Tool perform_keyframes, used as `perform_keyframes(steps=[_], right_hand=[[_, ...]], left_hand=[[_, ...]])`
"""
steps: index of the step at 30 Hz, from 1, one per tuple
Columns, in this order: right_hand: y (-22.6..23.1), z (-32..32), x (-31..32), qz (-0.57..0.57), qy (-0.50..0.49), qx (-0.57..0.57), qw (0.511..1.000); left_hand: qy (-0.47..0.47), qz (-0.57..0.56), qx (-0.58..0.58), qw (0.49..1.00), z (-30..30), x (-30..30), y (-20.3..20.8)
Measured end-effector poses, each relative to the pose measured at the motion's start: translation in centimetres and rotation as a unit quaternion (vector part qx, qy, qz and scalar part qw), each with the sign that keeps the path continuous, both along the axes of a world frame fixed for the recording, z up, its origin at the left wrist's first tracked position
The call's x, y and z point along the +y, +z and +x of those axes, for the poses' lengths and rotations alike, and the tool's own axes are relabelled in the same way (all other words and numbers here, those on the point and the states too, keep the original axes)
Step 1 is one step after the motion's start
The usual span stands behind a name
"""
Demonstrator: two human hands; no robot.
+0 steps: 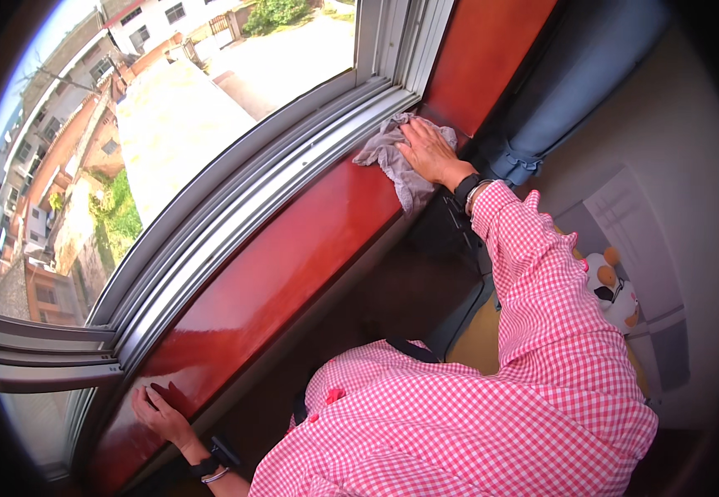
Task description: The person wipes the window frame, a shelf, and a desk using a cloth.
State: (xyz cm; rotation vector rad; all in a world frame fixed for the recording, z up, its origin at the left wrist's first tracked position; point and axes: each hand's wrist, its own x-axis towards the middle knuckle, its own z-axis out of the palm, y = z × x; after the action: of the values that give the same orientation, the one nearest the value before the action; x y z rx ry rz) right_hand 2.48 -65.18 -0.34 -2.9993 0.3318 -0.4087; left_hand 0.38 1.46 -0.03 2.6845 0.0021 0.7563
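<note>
My right hand [430, 152] lies on a crumpled greyish cloth [409, 184], pressing it onto the far right end of a glossy red windowsill [260, 248]. The cloth reaches the foot of the window frame, and one corner hangs over the sill's front edge. Its fingers are stretched out over the cloth, with some folds bunched around them. At the near left end of the sill, my left hand [160, 417] rests on the red surface with fingers extended, holding nothing. Both wrists wear dark bands.
Silver sliding window tracks [235, 199] run along the sill's outer side, with buildings and a yard beyond the glass. A blue curtain [571, 91] hangs beside the red side panel [488, 58]. A plush toy [616, 290] sits at the right, behind my sleeve.
</note>
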Motion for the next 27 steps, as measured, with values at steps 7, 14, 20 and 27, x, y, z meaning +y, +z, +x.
perform_keyframes(steps=[7,14,20,27], right_hand=[[-0.3,1.5,-5.2,-0.007,-0.038,-0.048,0.998],[-1.3,-0.3,-3.6,0.038,0.004,-0.121,0.992],[-1.4,-3.3,1.9,0.116,0.125,-0.247,0.954],[-0.6,-6.3,10.6,0.280,0.245,-0.270,0.888]], left_hand=[[0.037,0.050,0.009,0.998,0.2,0.4,-0.3],[0.040,0.054,0.011,0.998,0.4,0.7,-0.4],[0.032,0.092,0.020,0.995,-0.3,-0.1,0.7],[-0.164,0.001,0.029,0.986,0.8,-12.9,3.6]])
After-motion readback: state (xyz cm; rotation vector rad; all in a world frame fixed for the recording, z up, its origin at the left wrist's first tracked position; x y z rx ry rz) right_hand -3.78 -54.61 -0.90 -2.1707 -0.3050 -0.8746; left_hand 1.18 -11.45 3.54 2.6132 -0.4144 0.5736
